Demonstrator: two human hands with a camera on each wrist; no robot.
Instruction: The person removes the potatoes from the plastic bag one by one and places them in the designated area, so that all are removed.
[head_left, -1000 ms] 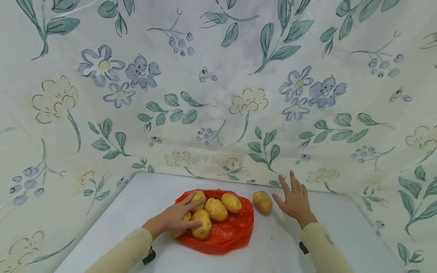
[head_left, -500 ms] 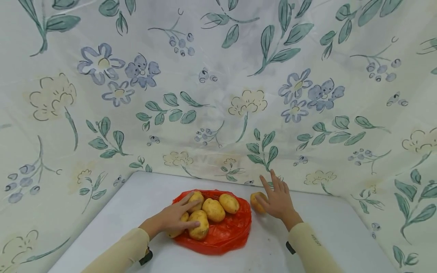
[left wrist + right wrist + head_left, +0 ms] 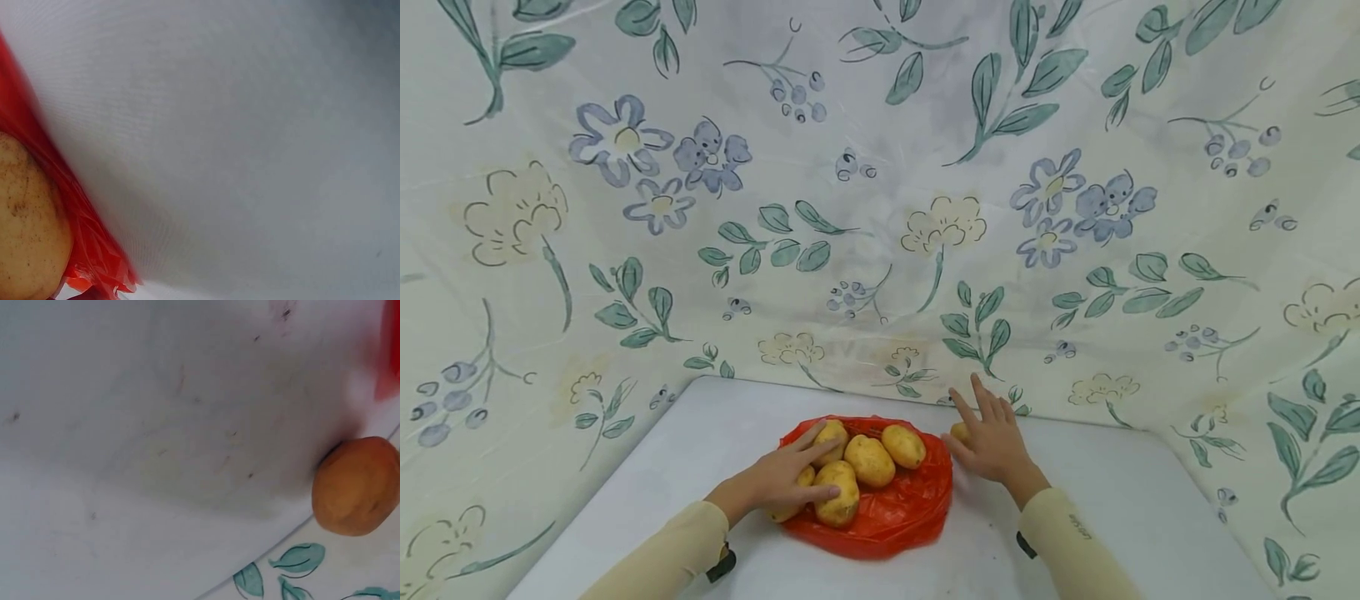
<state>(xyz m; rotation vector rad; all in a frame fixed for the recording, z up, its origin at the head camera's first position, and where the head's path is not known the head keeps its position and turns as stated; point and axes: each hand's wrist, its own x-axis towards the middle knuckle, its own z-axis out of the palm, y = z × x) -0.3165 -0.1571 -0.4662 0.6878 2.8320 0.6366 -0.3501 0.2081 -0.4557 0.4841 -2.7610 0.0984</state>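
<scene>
Several potatoes lie on a red plastic bag [image 3: 917, 517] on the table. My left hand [image 3: 775, 479] rests over the left potatoes with fingers spread, its thumb across the front potato [image 3: 838, 500]. A lone potato [image 3: 356, 486] sits on the table just right of the bag. In the head view it is mostly hidden behind my right hand [image 3: 992, 442], whose fingers are extended and spread, with the thumb close to the bag's right edge. The left wrist view shows one potato [image 3: 31, 225] on the red bag.
The white table [image 3: 700, 433] extends around the bag, with small dark specks near its right side. Floral fabric [image 3: 880, 250] hangs behind and at both sides of the table. A black wrist strap [image 3: 721, 565] shows under the left sleeve.
My right hand has moved left, from right of the lone potato to in front of it, beside the bag. The left hand and the potatoes under it have stayed put.
</scene>
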